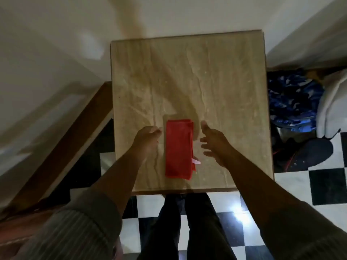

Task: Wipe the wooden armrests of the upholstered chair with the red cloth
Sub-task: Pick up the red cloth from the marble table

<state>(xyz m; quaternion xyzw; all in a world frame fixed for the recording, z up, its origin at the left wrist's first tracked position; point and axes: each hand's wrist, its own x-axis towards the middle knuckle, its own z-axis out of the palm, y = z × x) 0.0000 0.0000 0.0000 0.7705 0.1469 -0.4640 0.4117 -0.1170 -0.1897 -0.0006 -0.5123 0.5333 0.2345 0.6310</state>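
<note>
Cloth, red and folded flat, lies near the table's front edge between your spread, empty left hand and right hand. It looks light and limp, so pinch all folded layers along one long side.

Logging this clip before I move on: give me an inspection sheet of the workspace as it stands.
Surface: beige marble-look table, bare except for the cloth.
Job's things: folded red cloth flat near the table's near edge, white tag at its right side; chair armrests not clearly in view.
Clutter: nothing seen on the table.
Grippers: left hand and right hand open, either side of the cloth, not gripping it.
Cables: nothing seen.
Surroundings: black-and-white checkered floor; blue patterned bag right of the table; pale walls.
</note>
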